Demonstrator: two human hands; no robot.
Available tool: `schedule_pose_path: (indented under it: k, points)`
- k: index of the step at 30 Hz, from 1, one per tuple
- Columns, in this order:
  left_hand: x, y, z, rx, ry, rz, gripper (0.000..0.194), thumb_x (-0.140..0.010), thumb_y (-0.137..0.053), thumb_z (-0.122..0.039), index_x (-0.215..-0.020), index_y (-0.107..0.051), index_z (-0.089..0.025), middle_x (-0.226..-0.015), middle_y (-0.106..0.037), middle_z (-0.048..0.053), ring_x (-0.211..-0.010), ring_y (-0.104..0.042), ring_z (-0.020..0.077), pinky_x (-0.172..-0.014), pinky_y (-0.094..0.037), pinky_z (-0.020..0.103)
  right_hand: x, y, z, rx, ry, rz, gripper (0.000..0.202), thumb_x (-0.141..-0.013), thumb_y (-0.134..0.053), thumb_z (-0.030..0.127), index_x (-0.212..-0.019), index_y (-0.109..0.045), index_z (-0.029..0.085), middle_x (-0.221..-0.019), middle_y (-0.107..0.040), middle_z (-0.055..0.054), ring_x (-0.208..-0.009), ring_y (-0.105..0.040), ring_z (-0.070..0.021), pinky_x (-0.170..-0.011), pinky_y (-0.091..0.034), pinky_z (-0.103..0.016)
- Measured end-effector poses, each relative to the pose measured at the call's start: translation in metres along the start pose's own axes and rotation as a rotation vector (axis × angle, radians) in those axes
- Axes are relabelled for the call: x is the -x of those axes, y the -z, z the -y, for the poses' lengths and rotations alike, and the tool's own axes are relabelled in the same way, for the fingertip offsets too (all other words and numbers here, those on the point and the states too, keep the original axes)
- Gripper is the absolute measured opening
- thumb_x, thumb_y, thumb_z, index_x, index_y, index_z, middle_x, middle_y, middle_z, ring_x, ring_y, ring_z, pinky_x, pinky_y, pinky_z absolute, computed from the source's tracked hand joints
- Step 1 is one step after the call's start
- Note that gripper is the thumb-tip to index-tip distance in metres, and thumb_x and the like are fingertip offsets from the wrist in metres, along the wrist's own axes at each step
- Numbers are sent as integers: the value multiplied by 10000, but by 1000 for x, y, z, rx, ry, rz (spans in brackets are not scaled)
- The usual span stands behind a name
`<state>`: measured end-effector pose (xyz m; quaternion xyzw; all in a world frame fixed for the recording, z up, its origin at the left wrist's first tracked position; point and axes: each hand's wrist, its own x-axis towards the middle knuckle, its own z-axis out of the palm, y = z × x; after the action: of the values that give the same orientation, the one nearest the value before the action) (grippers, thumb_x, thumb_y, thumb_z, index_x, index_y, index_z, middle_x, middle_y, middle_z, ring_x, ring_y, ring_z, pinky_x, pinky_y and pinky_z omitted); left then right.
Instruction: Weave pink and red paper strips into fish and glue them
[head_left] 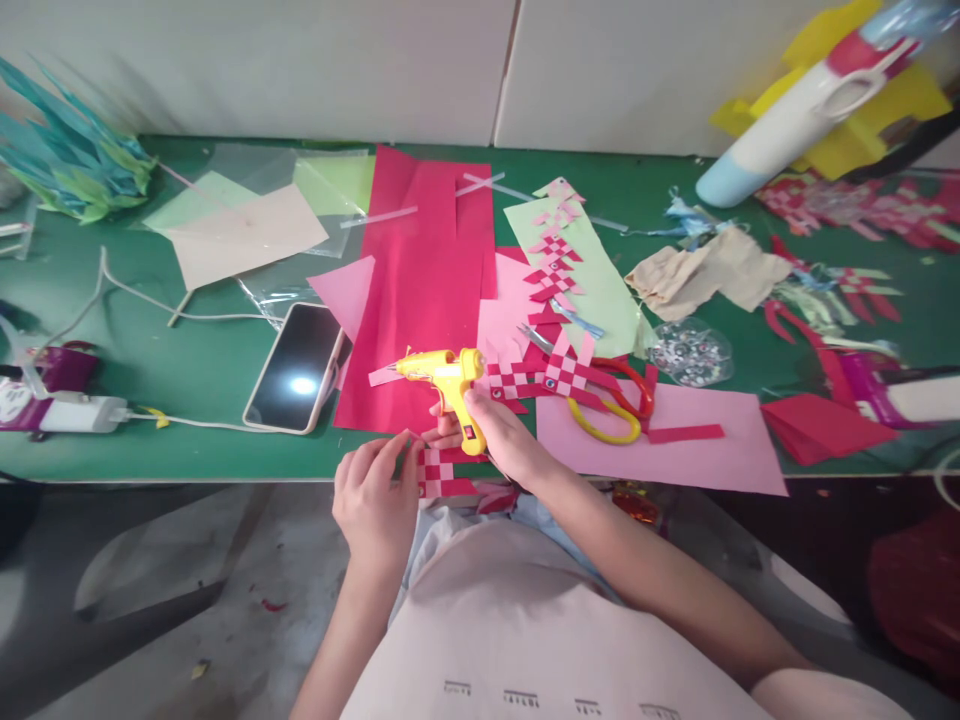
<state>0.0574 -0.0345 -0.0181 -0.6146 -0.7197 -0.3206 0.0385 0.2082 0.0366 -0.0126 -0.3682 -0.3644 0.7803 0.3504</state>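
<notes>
yellow plastic glue gun (455, 378) is gripped in the right hand (501, 430), near the front edge of the green table (187, 395). the left hand (377, 487) pinches a pink-and-red checkered woven paper piece (441, 473) beside it.

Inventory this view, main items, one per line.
glue gun: 1, yellow, in right hand
woven paper fish: several, red-pink, centre right
red paper: several, red, centre and right
pink paper: several, pink, centre and right
green paper: several, pale green, back
phone: 1, black screen, left
scissors: 1, red-yellow handles, right
googly eyes: many, black-white, right
bottle: 1, white-blue, back right
artificial plant: 1, blue-green, back left
table: 1, green, beneath
left hand: 1, bare, centre
right hand: 1, bare, centre
</notes>
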Motion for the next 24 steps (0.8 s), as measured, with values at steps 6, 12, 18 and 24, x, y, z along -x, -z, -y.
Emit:
schedule_pose_path:
  k: [6,12,18,24]
  points:
    - [3,-3,2,-9,-55,-43,127,-834,-633,-277,-900,-732,-233,-808,-705,49,-713,-612,173,-702,-464,308,0,-2,1,-21,-9,-2,546,-808,-555,649,-1028,-666,161,-826,-675,-58,-901,-691,-229,-794,-583,-343]
    - [3,-4,2,-9,-53,-47,164,-843,-619,-271,-967,-714,-222,-831,-691,54,-723,-604,164,-714,-467,302,1,-1,2,-21,1,-2,533,-817,-558,633,-1031,-671,158,-828,-673,-57,-901,-687,-224,-801,-582,-340]
    - [3,-2,1,-21,-50,-36,133,-841,-620,-270,-934,-696,-213,-841,-689,57,-740,-604,170,-724,-458,305,1,0,1,-20,6,5,517,-837,-542,620,-1037,-670,161,-841,-673,-58,-913,-686,-225,-800,-579,-336]
    - [1,-2,2,-59,-113,-55,186,-836,-626,-224,-1007,-696,-232,-855,-675,48,-745,-592,161,-729,-453,290,1,-1,1,-40,11,15,506,-835,-549,615,-1028,-666,162,-860,-678,-60,-897,-689,-219,-791,-577,-331]
